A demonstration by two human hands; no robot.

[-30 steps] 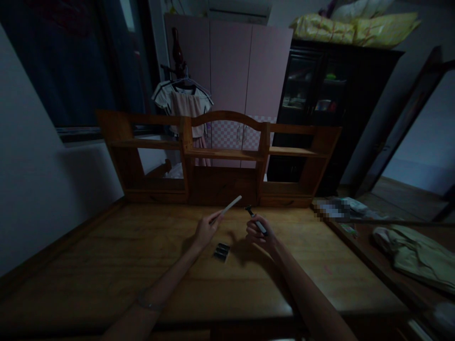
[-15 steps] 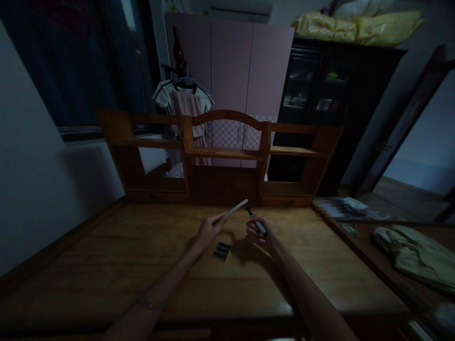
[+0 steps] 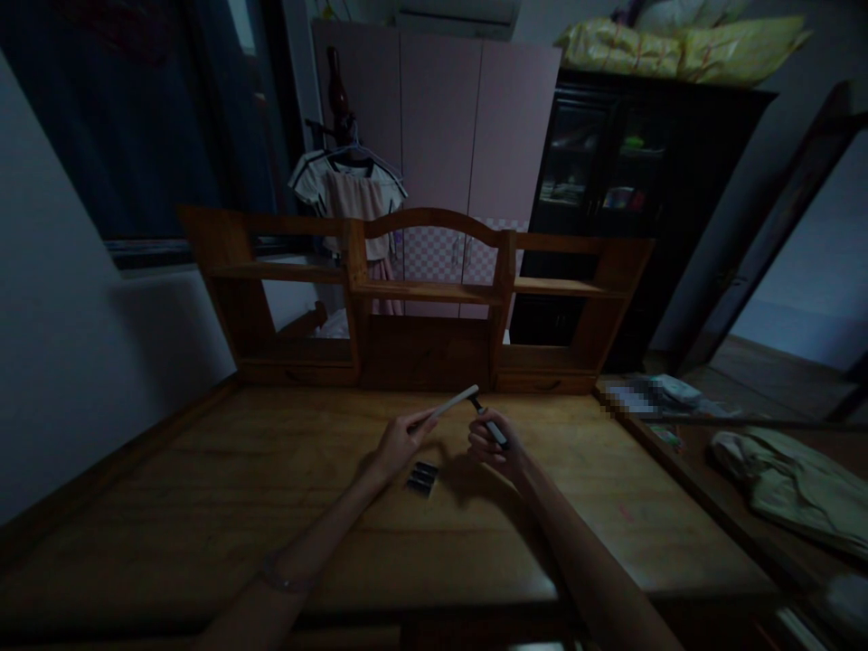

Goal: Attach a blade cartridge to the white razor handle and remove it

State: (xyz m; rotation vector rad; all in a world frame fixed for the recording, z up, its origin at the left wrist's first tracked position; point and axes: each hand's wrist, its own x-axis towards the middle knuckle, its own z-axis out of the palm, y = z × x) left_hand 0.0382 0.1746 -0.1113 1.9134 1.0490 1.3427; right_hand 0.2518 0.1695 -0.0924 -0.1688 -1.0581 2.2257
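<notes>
My left hand (image 3: pixel 399 445) pinches a thin pale stick (image 3: pixel 451 404) that points up and to the right. My right hand (image 3: pixel 494 449) is closed round the handle of a small razor (image 3: pixel 489 423), head pointing up and left. The tip of the stick meets the razor's head above the wooden desk (image 3: pixel 203 506). Below and between my hands, a small dark flat pack (image 3: pixel 421 478) lies on the desk.
A wooden shelf unit (image 3: pixel 420 298) stands along the desk's back edge. A green cloth (image 3: pixel 787 488) and some papers (image 3: pixel 671 398) lie on a surface to the right. Behind stand a pink wardrobe (image 3: pixel 467 136), hanging clothes and a dark cabinet (image 3: pixel 610 181).
My left hand has swung the stick to the right until its tip reaches the razor's head. My right hand has stayed nearly still.
</notes>
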